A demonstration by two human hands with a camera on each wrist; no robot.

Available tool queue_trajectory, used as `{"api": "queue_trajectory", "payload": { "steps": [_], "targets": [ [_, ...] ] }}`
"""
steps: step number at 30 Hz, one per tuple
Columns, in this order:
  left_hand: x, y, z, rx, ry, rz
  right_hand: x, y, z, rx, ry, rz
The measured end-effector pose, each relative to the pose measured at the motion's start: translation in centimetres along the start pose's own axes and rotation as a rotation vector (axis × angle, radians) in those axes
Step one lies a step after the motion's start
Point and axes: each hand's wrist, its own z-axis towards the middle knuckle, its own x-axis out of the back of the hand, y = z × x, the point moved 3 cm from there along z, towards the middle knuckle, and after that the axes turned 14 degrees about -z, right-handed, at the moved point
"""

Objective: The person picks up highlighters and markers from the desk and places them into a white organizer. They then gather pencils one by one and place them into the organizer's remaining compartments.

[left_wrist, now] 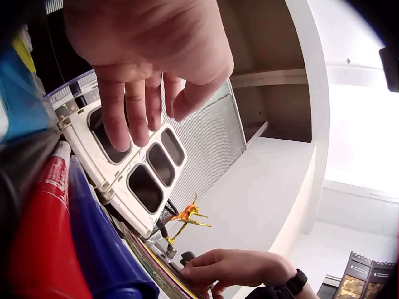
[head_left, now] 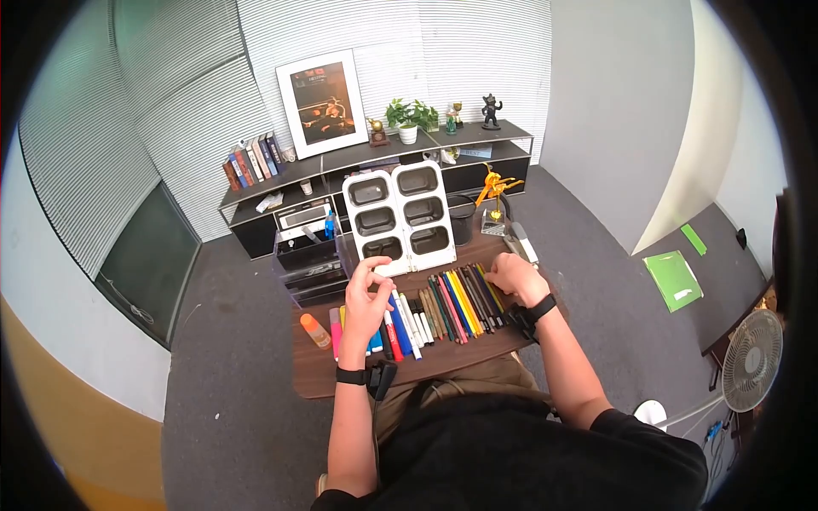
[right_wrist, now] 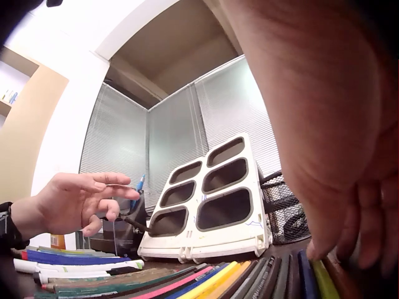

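My left hand [head_left: 368, 302] hovers above the markers at the left of the wooden table, its fingers loosely bent and holding nothing. Below it lie a red marker [left_wrist: 47, 230], a blue marker [left_wrist: 103, 243] and white markers [right_wrist: 81, 265]. At the right end of the row, my right hand [head_left: 515, 277] pinches an olive pencil [right_wrist: 325, 280] lying beside the other colored pencils [head_left: 460, 302]. Its thumb is at the pencil's end, with the other fingers partly hidden. Behind the row stands a tilted white case [head_left: 394, 230] with several dark compartments.
An orange-capped bottle [head_left: 315, 330] lies at the left edge of the table [head_left: 311, 383]. A clear drawer organizer [head_left: 311, 260] stands behind it. At the back right are a black mesh cup [head_left: 462, 228] and an orange-gold figurine [head_left: 494, 192]. A fan [head_left: 751, 359] is farther right.
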Motion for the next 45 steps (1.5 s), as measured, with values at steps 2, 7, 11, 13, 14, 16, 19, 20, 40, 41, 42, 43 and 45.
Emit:
{"api": "queue_trajectory", "payload": {
  "steps": [2,7,11,13,14,16,19,20,40,41,42,43,45],
  "targets": [
    [0.0,-0.1,0.0,0.03,-0.05,0.0,-0.7,0.0,0.1,0.137,0.299,0.018],
    [-1.1,0.7,-0.6,0.079,-0.122,0.177,-1.4,-0.2,1.5,0.035,0.118,0.016],
    [-2.3,3.7,-0.8,-0.089,-0.075,0.55,-1.4,0.0,1.9,0.002,0.111,0.085],
    [-2.5,4.7,-0.9,-0.156,-0.043,0.593,-1.4,0.1,1.7,0.014,0.181,0.099],
    [-2.3,4.6,-1.0,-0.153,-0.043,0.593,-1.2,0.1,1.4,0.024,0.257,0.113],
    [-2.0,4.9,-0.9,-0.263,-0.005,0.729,-1.1,-0.2,1.1,0.03,0.216,0.117],
    [-2.4,5.0,-1.0,-0.309,-0.007,0.776,-1.0,-0.6,1.2,0.023,0.159,0.129],
    [-2.8,5.4,-1.0,-0.308,-0.008,0.775,-1.3,-0.6,1.3,0.009,0.134,0.137],
    [-4.2,6.4,-1.4,0.017,-0.145,0.317,8.0,-8.8,-7.6,0.614,0.609,0.795],
    [-4.4,6.3,-1.4,0.017,-0.145,0.318,7.8,-9.8,-8.4,0.678,0.548,0.787],
    [-4.5,6.3,-1.4,-0.031,-0.116,0.329,7.6,-10.8,-9.2,0.742,0.542,0.765],
    [-4.5,6.4,-1.3,-0.08,-0.088,0.341,7.6,-11.4,-10.0,0.806,0.536,0.741],
    [-4.3,5.4,-1.2,-0.122,-0.08,0.33,7.1,-11.7,-10.1,0.759,0.387,0.697]
  ]
}}
